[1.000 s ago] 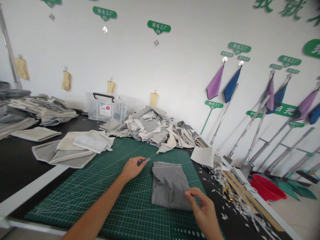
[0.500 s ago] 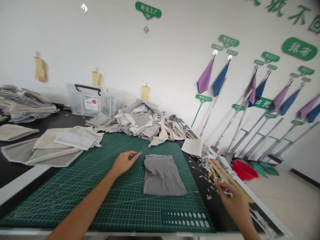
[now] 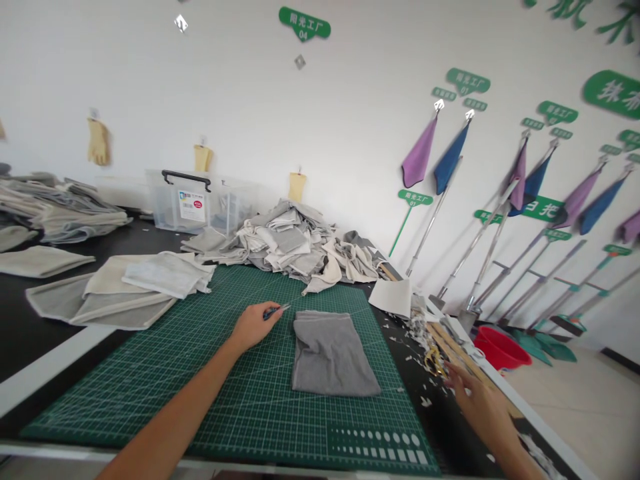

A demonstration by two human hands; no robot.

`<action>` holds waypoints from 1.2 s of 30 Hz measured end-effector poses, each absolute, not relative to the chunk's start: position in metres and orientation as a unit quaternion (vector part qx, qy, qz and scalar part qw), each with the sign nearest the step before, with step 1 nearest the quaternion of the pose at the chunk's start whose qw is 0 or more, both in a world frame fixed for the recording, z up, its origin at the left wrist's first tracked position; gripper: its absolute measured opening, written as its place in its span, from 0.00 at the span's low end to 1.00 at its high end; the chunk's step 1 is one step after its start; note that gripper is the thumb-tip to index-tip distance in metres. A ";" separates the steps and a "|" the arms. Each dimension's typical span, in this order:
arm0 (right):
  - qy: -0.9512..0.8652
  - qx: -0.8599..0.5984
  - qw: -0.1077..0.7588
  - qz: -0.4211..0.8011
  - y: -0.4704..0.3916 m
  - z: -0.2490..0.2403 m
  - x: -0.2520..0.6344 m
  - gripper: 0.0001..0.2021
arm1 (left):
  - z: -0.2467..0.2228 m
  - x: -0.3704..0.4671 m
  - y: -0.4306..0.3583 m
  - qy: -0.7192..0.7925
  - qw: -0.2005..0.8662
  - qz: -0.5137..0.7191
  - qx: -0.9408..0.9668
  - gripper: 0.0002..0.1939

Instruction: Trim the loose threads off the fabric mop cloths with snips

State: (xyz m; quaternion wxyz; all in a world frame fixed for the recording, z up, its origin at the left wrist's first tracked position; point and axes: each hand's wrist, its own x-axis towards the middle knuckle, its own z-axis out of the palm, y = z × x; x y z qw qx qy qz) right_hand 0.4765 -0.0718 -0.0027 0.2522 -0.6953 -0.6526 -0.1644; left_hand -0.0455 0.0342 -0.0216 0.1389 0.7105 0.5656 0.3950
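My left hand [image 3: 256,325] is closed around small thread snips [image 3: 275,311] with dark blue handles, pale tips pointing right. It rests over the green cutting mat [image 3: 240,407]. Just right of it lies a folded grey cloth [image 3: 334,353], flat and a little wrinkled, touched by neither hand. Over the black tabletop on the right, my right hand [image 3: 473,400] has its fingers apart and holds nothing that I can see. Its fingertips are close to a yellow-handled pair of scissors [image 3: 434,362] lying among white scraps [image 3: 419,327]; whether they touch is unclear.
A heap of grey and cream cloths [image 3: 285,237] stands behind the mat. More cloths [image 3: 125,293] lie at left, near a clear plastic box [image 3: 170,213]. A wooden strip [image 3: 465,363] runs along the right table edge. Beyond it is a red basin [image 3: 503,347] on the floor.
The view has swung slightly left, so everything appears shifted right. My right hand's fingers have spread, and the white bit seen at them before no longer shows. The left hand keeps its hold.
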 end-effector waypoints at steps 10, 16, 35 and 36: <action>-0.737 -0.562 0.370 -0.066 -0.071 0.016 0.378 0.14 | -0.012 -0.036 0.023 0.517 0.157 0.400 0.740 0.18; -0.768 -0.494 0.402 0.067 -0.044 0.033 0.305 0.15 | -0.003 -0.024 0.013 0.461 0.228 0.414 0.751 0.17; -0.852 -0.381 0.292 0.209 0.012 0.001 0.249 0.14 | 0.030 0.043 -0.009 0.419 0.189 0.372 0.806 0.14; -0.856 -0.370 0.292 0.212 0.011 0.003 0.250 0.14 | 0.034 0.051 -0.008 0.414 0.180 0.364 0.815 0.14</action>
